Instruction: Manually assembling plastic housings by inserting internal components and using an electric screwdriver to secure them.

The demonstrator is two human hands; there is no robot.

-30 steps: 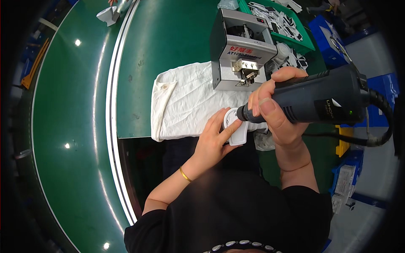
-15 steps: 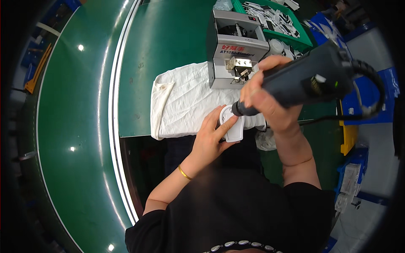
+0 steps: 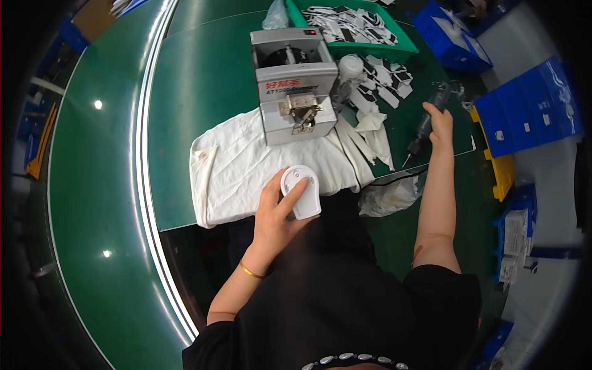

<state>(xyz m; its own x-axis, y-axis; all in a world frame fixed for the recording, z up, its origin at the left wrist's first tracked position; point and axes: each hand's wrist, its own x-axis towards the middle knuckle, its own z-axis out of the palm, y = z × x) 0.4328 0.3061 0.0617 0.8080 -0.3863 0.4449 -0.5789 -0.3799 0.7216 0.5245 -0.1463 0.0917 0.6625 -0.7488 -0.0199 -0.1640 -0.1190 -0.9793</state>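
My left hand [image 3: 276, 213] grips a white plastic housing [image 3: 304, 200], rounded at one end, at the front edge of a folded white cloth [image 3: 240, 176]. The thumb lies across the housing's recessed face. Out to the right, my right hand [image 3: 439, 125] is wrapped around a dark electric screwdriver [image 3: 424, 131]. Its thin bit points down toward the table's front edge, well apart from the housing. A grey screw feeder machine [image 3: 295, 86] stands just beyond the cloth.
Behind the feeder is a green bin [image 3: 404, 44] of white and black pieces. More flat pieces [image 3: 382, 80] lie loose beside a white-topped bottle [image 3: 351, 66]. Blue bins [image 3: 524, 117] line the right side. A clear plastic bag [image 3: 390, 196] hangs below the table edge.
My right hand has carried the screwdriver off the housing, away to the right and down to the table. The left hand still holds the housing; the whole view has shifted.
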